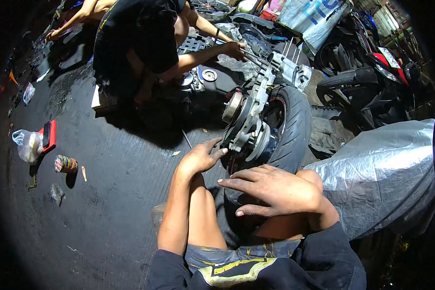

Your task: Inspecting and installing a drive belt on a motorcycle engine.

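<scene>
Shorts (268, 250), dark with yellow marks, at bottom, between bare thighs. Right hand (270, 191) open, fingers apart and pointing left, nothing in it, wrist in front of right knee, below the tyre in view. Left hand (200, 157) loosely open, thumb and finger apart, tips right at the lower end of the engine assembly (262, 94); can't tell if touching. Engine assembly stands just ahead of both hands, round metal drum (233, 107) on its left side, black tyre (297, 128) on its right. Silver tarp (382, 169) draped right of the knee. Thin rod (187, 139) on floor just beyond left hand. Farther left on dark floor: multicoloured can (65, 164), clear plastic bag (30, 147) against red case (52, 134). Beyond: co-worker in black shirt (135, 38), bent over, one hand (234, 50) at the long bars at far end of the engine assembly; grip detail too small. Far right, red-and-black motorbike (394, 67); top, white-and-blue sack (314, 19) by piled parts.
</scene>
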`<state>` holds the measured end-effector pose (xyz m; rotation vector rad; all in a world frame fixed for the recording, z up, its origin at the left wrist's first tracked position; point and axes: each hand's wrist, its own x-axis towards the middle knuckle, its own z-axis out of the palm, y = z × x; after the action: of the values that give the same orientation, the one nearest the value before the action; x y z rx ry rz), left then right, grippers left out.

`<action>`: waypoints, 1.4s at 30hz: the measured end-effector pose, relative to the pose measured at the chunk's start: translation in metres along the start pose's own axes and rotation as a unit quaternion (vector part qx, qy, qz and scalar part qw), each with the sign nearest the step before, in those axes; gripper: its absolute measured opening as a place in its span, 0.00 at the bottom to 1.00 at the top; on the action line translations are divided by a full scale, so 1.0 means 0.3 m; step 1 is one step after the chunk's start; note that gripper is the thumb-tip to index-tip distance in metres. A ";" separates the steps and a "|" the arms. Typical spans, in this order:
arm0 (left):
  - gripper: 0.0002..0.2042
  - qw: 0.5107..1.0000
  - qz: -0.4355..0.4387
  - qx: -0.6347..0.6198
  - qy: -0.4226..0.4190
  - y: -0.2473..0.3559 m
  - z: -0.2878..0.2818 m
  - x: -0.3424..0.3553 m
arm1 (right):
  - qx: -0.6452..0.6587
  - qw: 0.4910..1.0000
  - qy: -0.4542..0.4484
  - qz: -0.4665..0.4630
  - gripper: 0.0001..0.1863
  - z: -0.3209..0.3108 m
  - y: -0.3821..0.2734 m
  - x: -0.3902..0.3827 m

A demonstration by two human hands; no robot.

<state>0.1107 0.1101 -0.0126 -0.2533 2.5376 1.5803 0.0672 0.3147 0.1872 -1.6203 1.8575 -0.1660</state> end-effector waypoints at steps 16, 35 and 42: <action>0.32 1.000 -0.006 -0.008 -0.003 0.021 -0.006 -0.007 | 0.003 1.000 0.007 -0.005 0.39 0.000 -0.001 0.000; 0.34 0.998 0.048 -0.011 -0.033 -0.060 0.045 0.042 | 0.034 0.999 0.027 -0.009 0.39 -0.045 -0.028 -0.001; 0.35 0.999 0.027 0.007 -0.030 -0.088 0.052 0.047 | 0.087 0.995 0.045 -0.009 0.33 -0.052 -0.053 -0.021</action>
<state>0.1033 0.1118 -0.0455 -0.1349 2.5296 1.5639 0.0723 0.3119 0.2095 -1.5315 1.8404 -0.4026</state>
